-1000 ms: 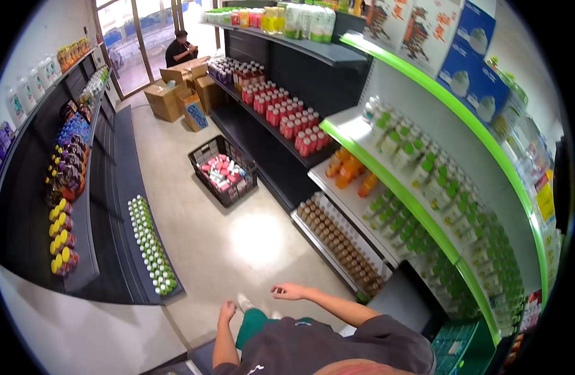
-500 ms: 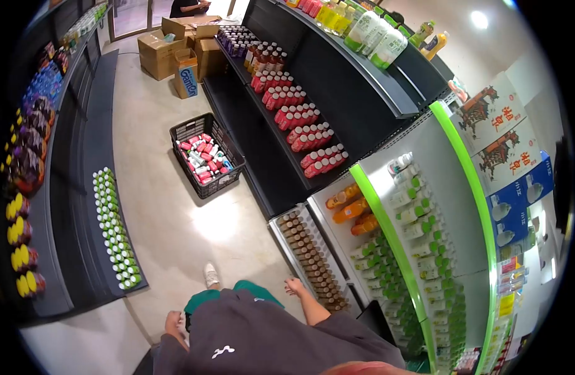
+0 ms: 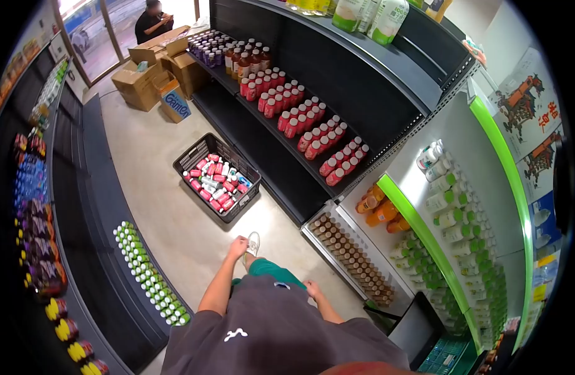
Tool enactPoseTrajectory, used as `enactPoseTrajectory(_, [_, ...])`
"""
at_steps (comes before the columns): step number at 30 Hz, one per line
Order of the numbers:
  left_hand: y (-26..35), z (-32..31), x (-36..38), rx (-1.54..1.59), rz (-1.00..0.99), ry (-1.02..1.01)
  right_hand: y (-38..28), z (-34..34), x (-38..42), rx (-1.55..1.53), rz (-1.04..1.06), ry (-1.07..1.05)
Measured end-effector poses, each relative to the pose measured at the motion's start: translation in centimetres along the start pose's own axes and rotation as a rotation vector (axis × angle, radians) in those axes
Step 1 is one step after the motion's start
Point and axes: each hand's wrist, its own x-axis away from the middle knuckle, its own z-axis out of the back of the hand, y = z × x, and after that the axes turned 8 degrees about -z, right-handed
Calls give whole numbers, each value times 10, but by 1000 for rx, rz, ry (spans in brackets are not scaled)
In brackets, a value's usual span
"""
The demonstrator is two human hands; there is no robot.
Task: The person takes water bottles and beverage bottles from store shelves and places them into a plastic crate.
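Observation:
My left hand [image 3: 238, 245] hangs in front of my body over the floor, its fingers loosely bent and nothing seen in it. Beside my green shorts, my right hand [image 3: 312, 289] is low, partly seen, fingers loose, with no object visible in it. Neither hand touches a product. Ahead on the floor stands a black plastic basket [image 3: 240, 211] holding red bottles [image 3: 207, 195] and some white ones, lying jumbled. Nearest on my right is a low shelf of brown-capped bottles [image 3: 350, 256].
Red bottles [image 3: 309, 128] stand in rows on the black shelf ahead. Green-and-white bottles [image 3: 146, 269] line the low left shelf. Cardboard boxes [image 3: 136, 84] stand near the glass door, where another person [image 3: 151, 24] is. A green-edged rack [image 3: 425, 231] rises on the right.
I have stepped forward, so the basket and shelves appear nearer. My left hand has swung forward and up; my right hand has dropped back toward my side.

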Motion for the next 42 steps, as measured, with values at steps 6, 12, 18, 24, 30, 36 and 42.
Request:
enactPoseTrajectory(6, [101,-3,-67,-430,-475,-745,2,-7,-16,-110,354,-52])
enactPoseTrajectory(12, [148,40,-169,-438,-584,-424,-150,-7,-123,32,182,215])
enactPoseTrajectory(18, [330,49,-210,-76,-871,-110,-387,52,-70,-385,774,360])
enactPoseTrajectory(24, [537,74,-235,58,-1213,116,-555,133,119,-404,1141,238])
enactPoseTrajectory(30, [685,96,-257,106,-1647,389,-667,176,238,-252,1480,688])
enactPoseTrajectory(36, [775,90,-319,250,-1561,356,-801,234,246,-341,1519,1324])
enactPoseTrajectory(42, [776,89,-328,96,-1491,210,-894,260,205,-334,1312,1561])
